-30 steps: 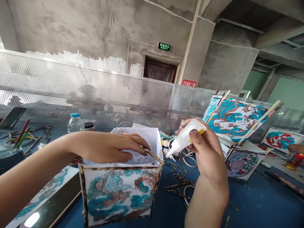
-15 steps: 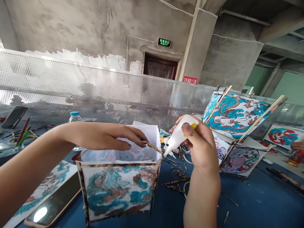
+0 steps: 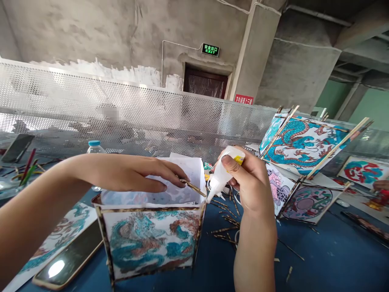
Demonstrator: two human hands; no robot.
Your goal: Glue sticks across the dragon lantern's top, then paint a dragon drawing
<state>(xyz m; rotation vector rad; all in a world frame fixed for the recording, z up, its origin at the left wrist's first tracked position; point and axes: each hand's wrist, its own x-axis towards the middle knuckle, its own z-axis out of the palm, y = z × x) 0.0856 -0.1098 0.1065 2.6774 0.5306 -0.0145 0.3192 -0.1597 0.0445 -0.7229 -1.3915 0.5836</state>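
A thin brown-mottled stick (image 3: 196, 188) is pinched in the fingertips of my left hand (image 3: 148, 172), above the open top of a paper lantern (image 3: 152, 241). The lantern's front panel carries a teal and brown dragon, edged with dark mottled sticks. Wrapped in my right hand (image 3: 252, 174) is a white squeeze bottle of glue (image 3: 223, 172) with a yellow label, tilted nozzle down. Its tip is close to the stick's far end and the lantern's top right corner; whether they touch I cannot tell.
A larger dragon lantern (image 3: 306, 142) with projecting sticks stands at right. Loose sticks (image 3: 226, 231) lie on the blue table (image 3: 328, 259). A phone (image 3: 68, 259) rests at front left, near a capped bottle (image 3: 95, 147). Behind runs a perforated metal screen (image 3: 146, 117). Another person's hand shows far right.
My right hand has brought the glue bottle left and slightly down, closer to the stick's end and the lantern corner. My left hand keeps its grip on the stick.
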